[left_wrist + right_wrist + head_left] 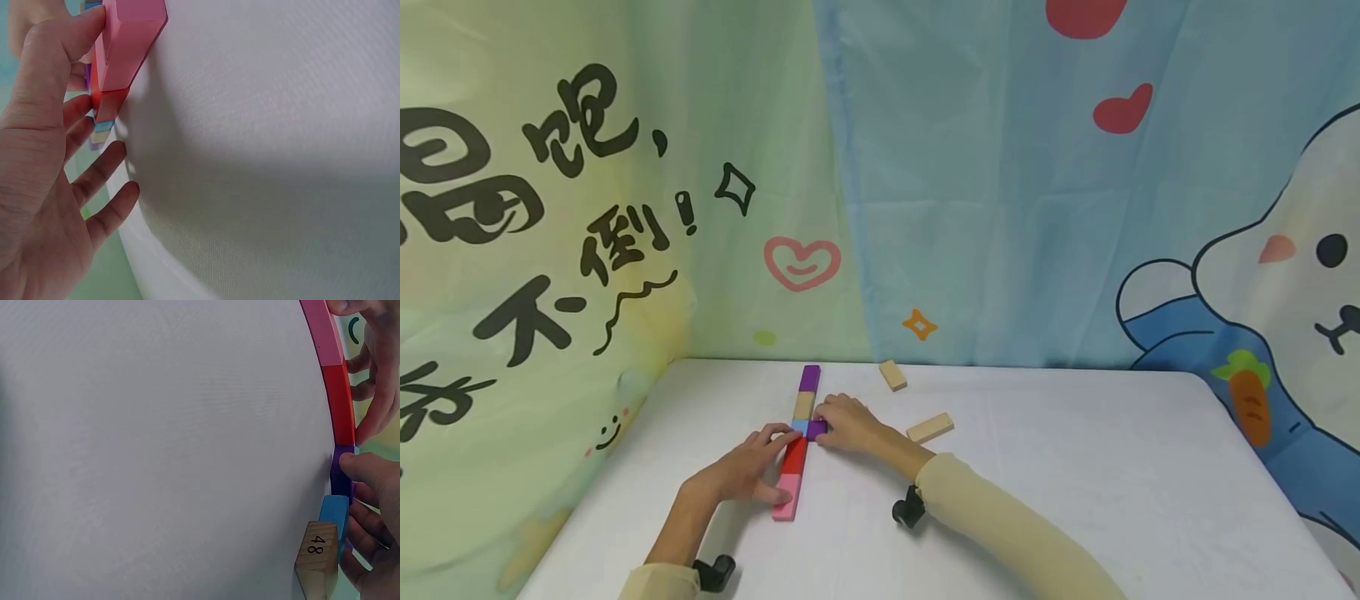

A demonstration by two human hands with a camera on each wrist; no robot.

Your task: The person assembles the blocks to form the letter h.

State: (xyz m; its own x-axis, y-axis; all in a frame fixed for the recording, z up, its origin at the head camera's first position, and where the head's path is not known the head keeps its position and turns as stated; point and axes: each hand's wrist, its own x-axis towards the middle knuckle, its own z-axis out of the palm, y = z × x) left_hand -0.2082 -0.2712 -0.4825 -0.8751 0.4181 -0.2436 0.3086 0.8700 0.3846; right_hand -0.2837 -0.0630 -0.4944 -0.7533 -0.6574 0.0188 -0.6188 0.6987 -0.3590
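A row of small blocks runs away from me across the white table: pink, red, blue, wooden and purple. My left hand lies along its left side. Its thumb touches the pink block, while the other fingers spread loosely by the red block and the blue one. At the blue block's right side, my right hand pinches a second purple block between thumb and fingers. Part of that purple block is hidden by the fingers.
Two loose wooden blocks lie to the right of the row, one near the table's back edge, the other beside my right forearm. A printed curtain hangs behind the white table.
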